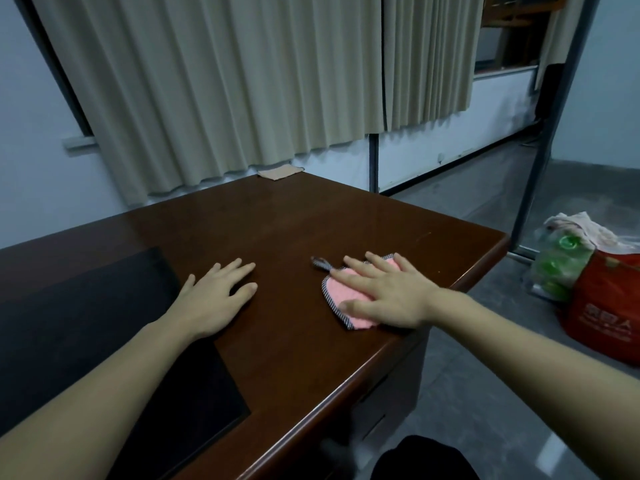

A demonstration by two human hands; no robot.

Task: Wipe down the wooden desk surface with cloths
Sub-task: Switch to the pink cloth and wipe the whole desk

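A dark brown wooden desk (284, 223) fills the middle of the view. My right hand (388, 292) lies flat with spread fingers on a pink cloth (341, 289) with a grey striped edge and a small hanging loop, near the desk's right edge. My left hand (214, 296) rests flat on the bare wood to the left, fingers straight, holding nothing. A second, beige cloth (280, 172) lies at the desk's far corner, away from both hands.
A black inlaid pad (69, 327) covers the desk's left part, under my left forearm. Curtains (225, 91) hang behind the desk. On the floor to the right stand a red bag (602, 313) and a clear bag with green items (557, 265).
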